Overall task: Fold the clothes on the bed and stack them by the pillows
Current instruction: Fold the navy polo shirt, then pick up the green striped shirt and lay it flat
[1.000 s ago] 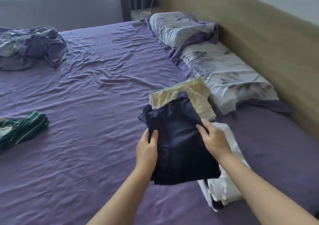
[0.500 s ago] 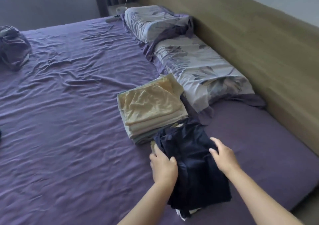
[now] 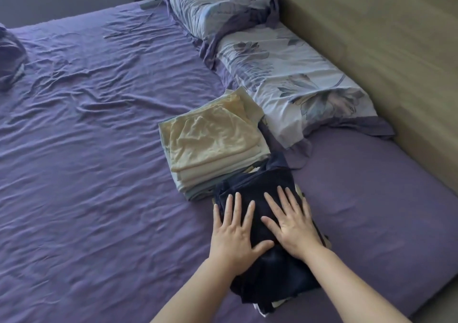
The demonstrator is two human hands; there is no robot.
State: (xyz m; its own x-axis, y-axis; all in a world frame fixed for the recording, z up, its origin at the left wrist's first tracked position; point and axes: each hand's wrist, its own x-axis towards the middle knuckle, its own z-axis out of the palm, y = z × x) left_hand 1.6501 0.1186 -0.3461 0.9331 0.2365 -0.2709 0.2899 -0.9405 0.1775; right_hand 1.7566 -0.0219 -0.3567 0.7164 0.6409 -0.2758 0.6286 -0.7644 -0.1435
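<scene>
A folded dark navy garment (image 3: 270,280) lies on top of a pile at the near right of the purple bed (image 3: 94,174); white cloth peeks out beneath its near edge. My left hand (image 3: 234,233) and my right hand (image 3: 291,223) both lie flat on the navy garment, fingers straight and spread, pressing it down. Just beyond it sits a stack of folded cream and pale green clothes (image 3: 213,144). Two floral pillows (image 3: 292,82) run along the headboard to the right of that stack.
A wooden headboard (image 3: 384,50) bounds the right side. A crumpled purple-grey bundle of cloth (image 3: 10,60) shows at the far left edge. The bed's near right corner drops off beside my right forearm.
The navy garment was held up in both hands, then lowered onto the white pile. Both hands have let go and now lie flat on top of it. The view has shifted right.
</scene>
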